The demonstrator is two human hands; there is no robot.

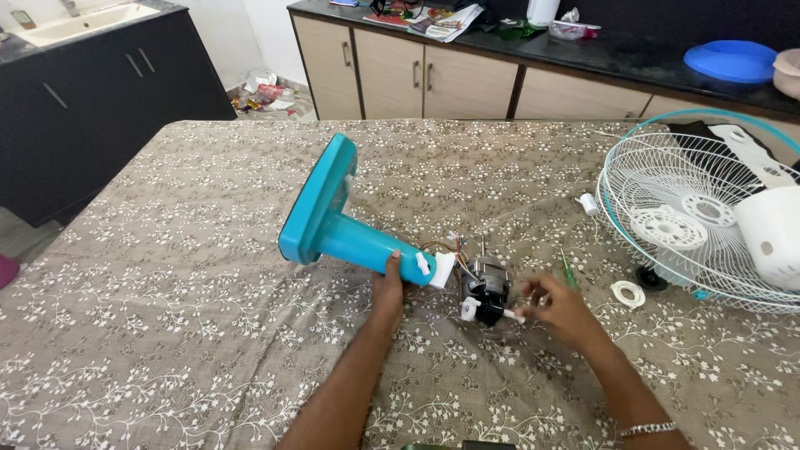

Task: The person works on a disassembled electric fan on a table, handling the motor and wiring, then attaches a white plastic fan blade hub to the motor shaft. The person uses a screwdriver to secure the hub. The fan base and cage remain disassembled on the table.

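Note:
A teal fan stand [333,225] lies on its side on the table, base tipped up at the left, neck pointing right. My left hand [388,287] grips the neck near its white end. Coloured wires run from that end to a grey and black fan motor [486,292] lying beside it. My right hand [554,308] is at the motor's right side, fingertips pinched on a small white part at the shaft. A green-handled screwdriver [568,271] lies just behind my right hand.
A white wire fan guard [667,225] with a teal rim lies at the right, with a white motor cover [771,233] on it. A white ring [627,292], a black cap [650,277] and a small white knob [588,203] lie near it. Cabinets and a counter stand behind the patterned tablecloth [192,317].

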